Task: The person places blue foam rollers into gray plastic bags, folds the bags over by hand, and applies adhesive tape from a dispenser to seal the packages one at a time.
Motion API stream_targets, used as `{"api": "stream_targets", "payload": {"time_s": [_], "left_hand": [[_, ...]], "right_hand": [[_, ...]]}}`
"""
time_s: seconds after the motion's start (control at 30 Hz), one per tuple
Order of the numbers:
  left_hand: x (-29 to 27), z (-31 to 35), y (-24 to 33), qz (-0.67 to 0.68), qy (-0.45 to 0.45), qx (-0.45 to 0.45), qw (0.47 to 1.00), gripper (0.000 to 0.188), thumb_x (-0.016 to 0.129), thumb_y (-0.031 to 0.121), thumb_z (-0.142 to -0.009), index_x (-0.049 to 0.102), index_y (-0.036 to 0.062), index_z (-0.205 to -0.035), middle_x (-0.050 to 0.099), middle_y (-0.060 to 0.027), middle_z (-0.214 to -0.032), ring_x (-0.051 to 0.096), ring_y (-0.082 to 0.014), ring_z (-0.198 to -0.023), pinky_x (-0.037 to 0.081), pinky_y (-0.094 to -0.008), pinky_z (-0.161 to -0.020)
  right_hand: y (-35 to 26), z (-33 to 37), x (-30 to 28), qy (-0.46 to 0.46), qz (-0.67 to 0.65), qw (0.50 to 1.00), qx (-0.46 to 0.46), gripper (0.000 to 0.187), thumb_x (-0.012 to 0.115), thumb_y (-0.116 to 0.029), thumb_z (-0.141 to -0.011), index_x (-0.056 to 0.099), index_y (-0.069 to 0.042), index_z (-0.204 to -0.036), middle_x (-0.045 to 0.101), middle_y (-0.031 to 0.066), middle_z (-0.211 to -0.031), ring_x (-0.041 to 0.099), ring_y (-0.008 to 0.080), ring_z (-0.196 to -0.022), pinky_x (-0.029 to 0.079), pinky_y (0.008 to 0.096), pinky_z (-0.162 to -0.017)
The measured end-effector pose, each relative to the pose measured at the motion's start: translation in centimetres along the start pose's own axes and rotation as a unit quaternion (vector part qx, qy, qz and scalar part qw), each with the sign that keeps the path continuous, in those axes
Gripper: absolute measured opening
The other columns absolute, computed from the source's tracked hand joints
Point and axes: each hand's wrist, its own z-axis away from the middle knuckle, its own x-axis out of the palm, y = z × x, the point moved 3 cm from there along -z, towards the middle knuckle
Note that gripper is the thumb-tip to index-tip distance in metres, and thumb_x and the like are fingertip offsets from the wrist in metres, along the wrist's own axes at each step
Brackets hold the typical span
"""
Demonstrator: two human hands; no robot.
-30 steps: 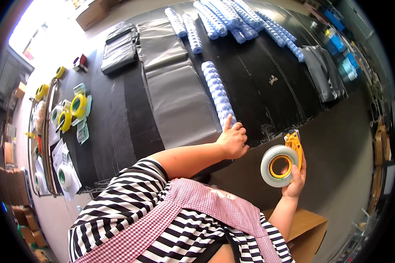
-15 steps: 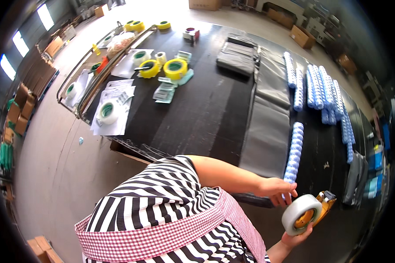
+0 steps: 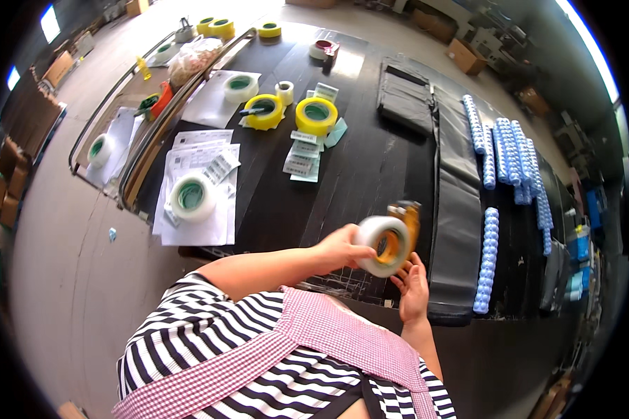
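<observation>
A tape dispenser [image 3: 411, 222] with an orange body carries a wide roll of clear tape [image 3: 391, 269] and is held over the near edge of the black table. My left hand [image 3: 342, 249] grips the roll from its left side, thumb across the face. Just below and to the right, my right hand [image 3: 414, 290] has its fingers apart, tips close to the dispenser's underside; whether they touch it is unclear. To the right, a black plastic sheet [image 3: 458, 237] lies lengthwise on the table, with a blue-and-white bumpy tube [image 3: 488, 262] beside it.
Several more such tubes [image 3: 510, 153] lie at the far right. Folded black bags [image 3: 405, 98] rest at the back. Yellow tape rolls [image 3: 316, 129], label strips [image 3: 304, 159] and papers with another clear tape roll [image 3: 193, 197] occupy the left. A metal-framed cart [image 3: 77, 150] adjoins the table.
The dispenser has moved left and away from me. My left hand has left the blue-and-white tube and taken the roll, while my right hand has loosened from it. The view has shifted.
</observation>
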Motion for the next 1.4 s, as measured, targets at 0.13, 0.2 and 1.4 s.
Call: {"api": "stream_targets", "payload": {"time_s": [0.13,0.2,1.4], "left_hand": [[-6.0,-1.8,1.5,0.052,0.106,-0.028,0.993,0.049,0.077,0.030,-0.091,0.049,0.0060,-0.123,0.064,-0.0107,-0.112,0.069,-0.0207,-0.094,0.058,-0.0374,-0.078],[-8.3,-5.0,2.6,0.069,0.114,-0.002,0.991,0.046,0.076,0.033,-0.092,0.053,0.0075,-0.122,0.067,-0.0099,-0.109,0.069,-0.0215,-0.091,0.057,-0.0387,-0.078],[29.1,-12.7,-5.0,-0.558,-0.291,0.346,0.696,0.030,0.075,0.023,-0.085,0.068,0.0110,-0.112,0.057,-0.0110,-0.134,0.057,-0.0323,-0.119,0.048,-0.0426,-0.102]], "right_hand": [[1.2,0.6,2.2,-0.006,0.044,0.999,0.008,0.053,0.051,-0.036,-0.108,0.042,-0.004,-0.149,0.058,0.0125,-0.135,0.060,0.0243,-0.119,0.049,0.0371,-0.098],[1.5,1.6,2.4,0.013,0.060,0.998,0.027,0.048,0.055,-0.028,-0.107,0.045,-0.003,-0.147,0.058,0.0127,-0.134,0.062,0.0239,-0.117,0.051,0.0363,-0.097],[-5.6,-5.1,-33.7,0.258,0.540,0.799,0.055,0.099,0.083,-0.037,-0.076,0.034,-0.008,-0.156,0.053,0.0215,-0.144,0.053,0.0363,-0.133,0.046,0.0448,-0.109]]}}
